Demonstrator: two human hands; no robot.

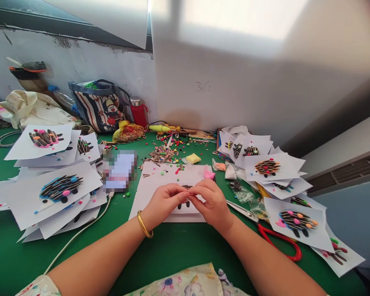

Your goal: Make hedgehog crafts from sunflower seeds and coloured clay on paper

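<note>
My left hand (166, 204) and my right hand (212, 202) meet over a white sheet of paper (151, 185) on the green table. Both are closed, thumbs and forefingers pinched together fingertip to fingertip. Whatever sits between the fingers is too small or hidden to make out. Beneath them, partly covered, the paper carries a small picture with black clay feet (184, 205) and striped seeds. A lump of pink clay (209, 174) lies at the sheet's upper right, close to my right hand. Small green and red clay balls (178, 168) dot the sheet's upper part.
Stacks of hedgehog pictures stand left (89, 176) and right (322, 230). Red-handled scissors (279, 242) lie right of my hand. A phone (119, 170) with a white cable (89, 228) lies left. Behind are loose seeds (163, 153), yellow clay (193, 158), a striped bag (94, 107) and a red bottle (138, 113).
</note>
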